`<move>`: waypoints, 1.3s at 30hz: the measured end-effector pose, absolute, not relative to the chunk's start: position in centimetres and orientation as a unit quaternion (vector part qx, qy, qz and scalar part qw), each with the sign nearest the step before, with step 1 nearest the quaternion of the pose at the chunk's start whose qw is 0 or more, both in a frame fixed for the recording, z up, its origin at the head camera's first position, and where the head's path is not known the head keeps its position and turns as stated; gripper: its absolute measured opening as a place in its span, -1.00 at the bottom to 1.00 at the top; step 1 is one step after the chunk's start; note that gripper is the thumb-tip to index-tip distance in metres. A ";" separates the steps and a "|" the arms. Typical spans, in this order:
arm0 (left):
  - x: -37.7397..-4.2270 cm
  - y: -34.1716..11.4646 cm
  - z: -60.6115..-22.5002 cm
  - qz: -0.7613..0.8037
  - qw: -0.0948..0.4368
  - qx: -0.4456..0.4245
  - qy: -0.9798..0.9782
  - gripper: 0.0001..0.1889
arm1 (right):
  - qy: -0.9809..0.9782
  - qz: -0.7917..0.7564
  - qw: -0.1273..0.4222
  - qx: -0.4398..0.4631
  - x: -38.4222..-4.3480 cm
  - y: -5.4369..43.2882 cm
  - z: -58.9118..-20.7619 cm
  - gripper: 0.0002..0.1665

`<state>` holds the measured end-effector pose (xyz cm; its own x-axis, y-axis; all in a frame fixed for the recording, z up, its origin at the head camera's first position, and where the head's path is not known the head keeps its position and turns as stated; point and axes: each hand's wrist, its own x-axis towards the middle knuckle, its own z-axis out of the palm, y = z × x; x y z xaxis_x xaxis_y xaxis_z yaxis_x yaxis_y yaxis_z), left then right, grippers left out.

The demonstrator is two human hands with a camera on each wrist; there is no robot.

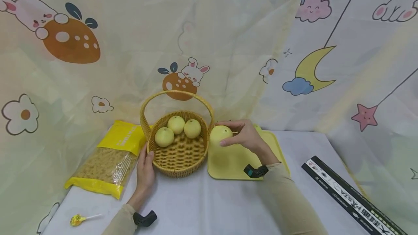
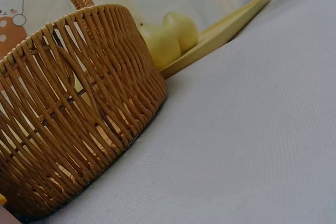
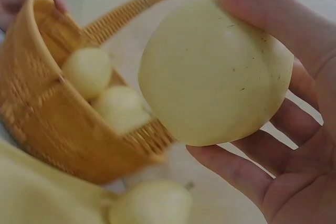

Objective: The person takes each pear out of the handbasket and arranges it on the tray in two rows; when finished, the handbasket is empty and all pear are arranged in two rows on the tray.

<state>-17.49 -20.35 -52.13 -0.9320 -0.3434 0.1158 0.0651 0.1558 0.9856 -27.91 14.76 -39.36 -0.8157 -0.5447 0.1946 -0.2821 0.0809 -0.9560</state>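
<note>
In the head view my right hand point(image 1: 246, 137) holds a pale yellow pear point(image 1: 221, 134) at the right rim of a wicker basket point(image 1: 177, 160). Thumb and fingers lie round the pear point(image 3: 215, 72) in the right wrist view. My left hand point(image 1: 146, 171) grips the basket's left side, thumb at the rim. Three pears point(image 1: 176, 124) sit at the back of the basket, beneath its arched handle. On the yellow tray point(image 1: 222, 166) stand more pears point(image 2: 160, 45), seen in the left wrist view and mostly hidden behind my right hand from above.
Left of the basket lies a yellow bag of pasta point(image 1: 104, 166), close to its side. A wrapped lollipop point(image 1: 78, 220) is near the front left. A long black pasta box point(image 1: 349, 195) lies slanted at the right. A printed cloth point(image 1: 228, 46) hangs behind the table.
</note>
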 end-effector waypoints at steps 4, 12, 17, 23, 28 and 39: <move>-17.5 -20.5 -52.1 -0.644 0.159 0.095 -0.742 -0.38 | 0.725 -0.627 0.096 -0.268 -28.6 16.9 -39.1 -0.24; -17.6 -20.6 -52.1 -0.645 0.160 0.094 -0.741 -0.38 | 0.745 -0.621 0.055 -0.236 -30.3 21.1 -39.2 -0.30; -17.6 -20.6 -52.0 -0.646 0.159 0.094 -0.740 -0.38 | 0.749 -0.630 0.029 -0.201 -31.4 23.5 -39.5 -0.33; -17.7 -20.5 -51.8 -0.650 0.162 0.086 -0.738 -0.38 | 0.762 -0.627 0.002 -0.163 -32.4 26.3 -40.2 -0.33; -17.5 -20.4 -51.7 -0.646 0.159 0.089 -0.741 -0.38 | 0.772 -0.623 0.001 -0.127 -32.7 28.3 -41.0 -0.29; -17.4 -20.4 -52.0 -0.643 0.158 0.088 -0.745 -0.38 | 0.788 -0.612 0.003 -0.067 -32.8 31.2 -42.8 -0.19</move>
<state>-17.38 -20.36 -52.05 -0.9344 -0.3343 0.1230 0.0727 0.1589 0.9846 -32.76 31.18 -42.84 -0.9910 -0.1098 0.0767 -0.1014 0.2413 -0.9651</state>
